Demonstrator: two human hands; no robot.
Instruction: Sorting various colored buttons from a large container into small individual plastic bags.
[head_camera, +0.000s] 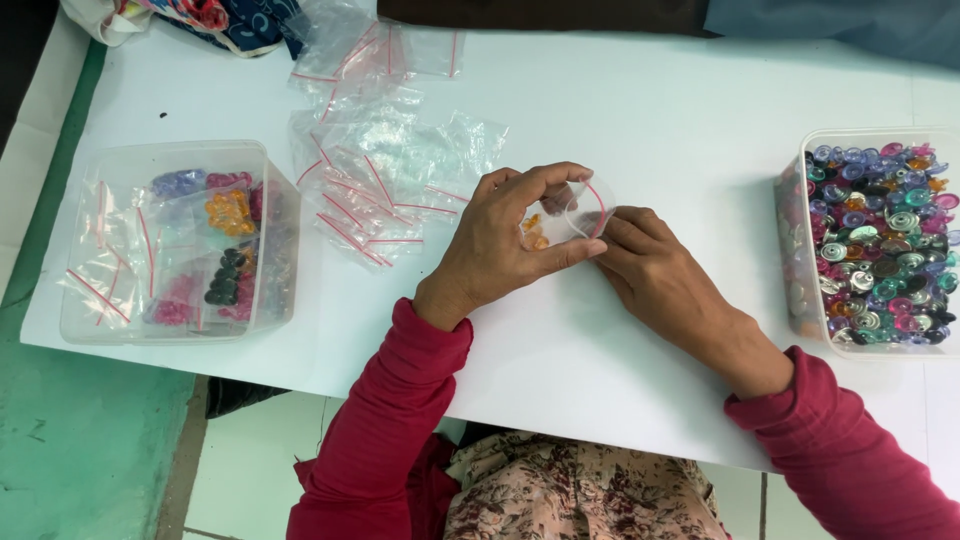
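- The left hand (500, 245) holds a small clear bag (570, 215) with a red zip strip near the middle of the white surface (640, 110); its thumb and fingers (540, 180) are curled around the mouth of the bag and keep it open in a round shape.
- Some small orange pieces (535, 232) show inside the bag, just behind the left hand.
- The right hand (655, 270) touches the right edge of the same bag; its fingertips are pressed together at the red strip, but I cannot tell if they hold a piece.
- Both arms wear red sleeves (380, 440).
- A pile of empty clear bags (385, 170) with red strips lies on the surface just left of the left hand.
- At the left edge stands a clear plastic box (175, 245) with filled bags of purple, orange, dark and pink pieces.
- At the right edge stands another clear box (800, 240), full of loose shiny pieces (885, 240) in many colours, well apart from the hands.
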